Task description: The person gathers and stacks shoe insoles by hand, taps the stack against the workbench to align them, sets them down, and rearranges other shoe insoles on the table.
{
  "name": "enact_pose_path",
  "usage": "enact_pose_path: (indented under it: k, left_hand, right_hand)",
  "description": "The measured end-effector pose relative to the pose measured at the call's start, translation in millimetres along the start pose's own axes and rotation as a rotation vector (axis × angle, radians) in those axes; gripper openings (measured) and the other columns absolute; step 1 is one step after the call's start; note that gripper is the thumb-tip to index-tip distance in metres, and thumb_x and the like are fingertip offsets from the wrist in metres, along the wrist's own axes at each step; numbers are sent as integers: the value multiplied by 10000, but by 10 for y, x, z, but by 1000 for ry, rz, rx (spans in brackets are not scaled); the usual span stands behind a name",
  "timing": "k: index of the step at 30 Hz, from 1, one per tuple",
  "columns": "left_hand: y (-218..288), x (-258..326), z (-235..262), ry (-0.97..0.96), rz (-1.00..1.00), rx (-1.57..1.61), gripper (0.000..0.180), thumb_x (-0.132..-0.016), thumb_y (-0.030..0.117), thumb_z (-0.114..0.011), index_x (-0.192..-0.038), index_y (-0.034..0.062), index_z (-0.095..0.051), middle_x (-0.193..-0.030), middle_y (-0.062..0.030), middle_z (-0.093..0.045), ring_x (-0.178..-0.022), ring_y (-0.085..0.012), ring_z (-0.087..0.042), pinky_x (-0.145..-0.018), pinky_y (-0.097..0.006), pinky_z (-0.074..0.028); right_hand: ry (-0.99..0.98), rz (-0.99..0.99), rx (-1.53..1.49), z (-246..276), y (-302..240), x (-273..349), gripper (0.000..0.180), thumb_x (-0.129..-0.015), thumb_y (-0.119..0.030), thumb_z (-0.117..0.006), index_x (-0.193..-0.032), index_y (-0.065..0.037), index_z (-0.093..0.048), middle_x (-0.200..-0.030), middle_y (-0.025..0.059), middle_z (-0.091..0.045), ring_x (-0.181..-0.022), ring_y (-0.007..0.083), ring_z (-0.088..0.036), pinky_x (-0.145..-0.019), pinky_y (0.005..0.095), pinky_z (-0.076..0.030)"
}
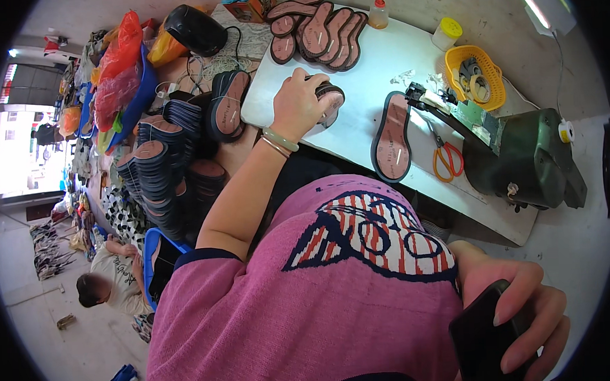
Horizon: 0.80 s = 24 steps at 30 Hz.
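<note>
My left hand [298, 101] is out over the near left part of the white table [381, 61], its fingers bent round a dark-rimmed, pink-faced sole [333, 103]. I have that sole toward the table's near edge, foreshortened and partly covered by my fingers, so I cannot tell whether it touches the tabletop or whether a second one is under it. A pale green bangle [280, 140] and a thinner one circle that wrist. My right hand [521, 303] is low at my right side, well apart from the other, its fingers wrapped round a flat black object [478, 336] that runs out of view at the bottom. Beyond my left hand, a pile of soles [329, 36] overlaps at the table's far left, with a red-tipped bottle [378, 16] just beside it. To the right, a single sole [391, 142] lies lengthwise, its far end close by the dark green sewing machine [521, 157], and orange-red-handled scissors [448, 162] rest between the two. A yellow-lidded jar [446, 33] and a yellow basket [496, 80] holding rolls stand behind the machine. Left of the table I have bundled soles [228, 112], and farther off a person [122, 287] sits near a blue bin [150, 255].
</note>
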State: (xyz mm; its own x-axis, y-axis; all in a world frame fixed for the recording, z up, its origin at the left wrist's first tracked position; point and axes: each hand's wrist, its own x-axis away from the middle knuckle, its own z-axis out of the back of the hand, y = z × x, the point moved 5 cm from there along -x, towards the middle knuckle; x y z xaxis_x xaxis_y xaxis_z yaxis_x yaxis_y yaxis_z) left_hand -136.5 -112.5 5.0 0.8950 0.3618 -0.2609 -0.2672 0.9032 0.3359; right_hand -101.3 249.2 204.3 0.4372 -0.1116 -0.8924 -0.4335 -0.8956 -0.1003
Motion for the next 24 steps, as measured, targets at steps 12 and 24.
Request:
enact_pose_path:
  k: [12, 24]
  left_hand:
    - [36, 2, 9, 7, 17, -11, 430, -814, 494, -779, -1108, 180, -770, -1022, -111, -633, -954, -317, -658, -821, -422, -538]
    - [45, -13, 12, -10, 16, -5, 415, -804, 493, -792, -1069, 174, -774, -1020, -92, -634, -957, -310, -657, -826, -421, -539]
  right_hand:
    - [12, -18, -30, 136, -78, -8, 511, -761, -101, -901, -1181, -266, -661, -1248, -165, -602, -1075, 58, -579, -826, 335, -426]
    - [11, -21, -31, 140, -19, -29, 511, -756, -105, -907, -1175, -270, -665, -1244, -168, -605, -1074, 52, -580, -828, 328, -426]
